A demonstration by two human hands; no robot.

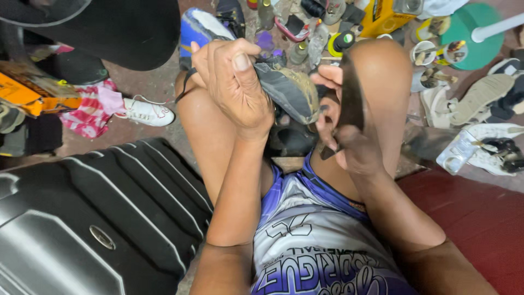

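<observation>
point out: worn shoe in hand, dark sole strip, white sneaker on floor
worn shoe (pixel 292 93), head view, on its scuffed toe.
dark sole strip (pixel 352 93), head view, mid-strip.
white sneaker (pixel 146 112), head view, on its side panel.

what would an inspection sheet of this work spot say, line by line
surface: bare reddish floor, worn and stained, with the person's knees raised over it
job's things: worn shoe with dirty sole turned up; dark sole strip held beside it
clutter: bottles and small tins on the floor ahead; white sneaker at left; loose soles and sandals at right
hands: left hand grips the shoe; right hand holds the strip upright
cables: nothing seen
surroundings: black hard suitcase at lower left; green round stand at top right; yellow container at top
</observation>
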